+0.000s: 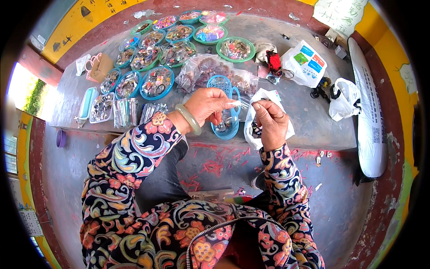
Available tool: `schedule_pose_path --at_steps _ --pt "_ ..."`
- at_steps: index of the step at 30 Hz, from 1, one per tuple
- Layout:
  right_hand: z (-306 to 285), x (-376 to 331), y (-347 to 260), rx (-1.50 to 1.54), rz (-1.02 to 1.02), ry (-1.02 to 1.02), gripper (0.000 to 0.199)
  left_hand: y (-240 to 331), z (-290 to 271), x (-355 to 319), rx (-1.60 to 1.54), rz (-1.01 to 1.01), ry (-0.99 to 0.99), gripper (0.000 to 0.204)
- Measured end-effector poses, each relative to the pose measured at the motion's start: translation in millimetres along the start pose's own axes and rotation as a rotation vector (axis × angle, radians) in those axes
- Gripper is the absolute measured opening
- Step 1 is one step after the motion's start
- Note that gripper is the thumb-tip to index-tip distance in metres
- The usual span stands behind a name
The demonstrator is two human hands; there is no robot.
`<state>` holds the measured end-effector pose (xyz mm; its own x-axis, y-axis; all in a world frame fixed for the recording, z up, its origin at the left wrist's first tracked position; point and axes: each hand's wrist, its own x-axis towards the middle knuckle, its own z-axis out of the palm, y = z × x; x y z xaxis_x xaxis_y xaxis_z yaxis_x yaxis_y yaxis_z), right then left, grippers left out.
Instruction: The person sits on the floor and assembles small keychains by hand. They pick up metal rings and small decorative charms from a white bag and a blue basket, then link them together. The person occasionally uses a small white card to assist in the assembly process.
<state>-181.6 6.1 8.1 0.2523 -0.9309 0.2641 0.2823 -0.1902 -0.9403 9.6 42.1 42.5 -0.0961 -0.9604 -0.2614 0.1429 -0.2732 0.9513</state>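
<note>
Held up over the front of the grey platform (309, 130), a small clear plastic bag (243, 106) stretches between my two hands. My left hand (205, 107), with a pale green bangle (190, 119) at the wrist, pinches its left side. Fingertips of my right hand (271, 120) are closed on its right side. Whether anything is inside the bag is too small to tell. Below and behind the fingers stands a blue plastic basket (225, 133) with small items in it. An open white plastic bag (285, 131), also with small items, lies behind my right hand.
Several round trays of small colourful items, among them a blue tray (144, 91) and a green tray (254, 53), cover the far left. Filled clear bags (204, 71) lie mid-platform. White bags (299, 67) and a long white wrapped board (369, 116) are at the right.
</note>
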Motion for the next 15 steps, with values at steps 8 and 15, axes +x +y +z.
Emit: schedule_pose_path --at_steps 8,15 --pt "2 2 -12 -0.037 0.043 -0.116 0.019 2 -1 -5 0.121 -0.030 -0.026 0.026" --pt "-3 3 -1 0.018 0.086 -0.165 0.025 5 2 -8 0.349 -0.028 -0.066 0.022"
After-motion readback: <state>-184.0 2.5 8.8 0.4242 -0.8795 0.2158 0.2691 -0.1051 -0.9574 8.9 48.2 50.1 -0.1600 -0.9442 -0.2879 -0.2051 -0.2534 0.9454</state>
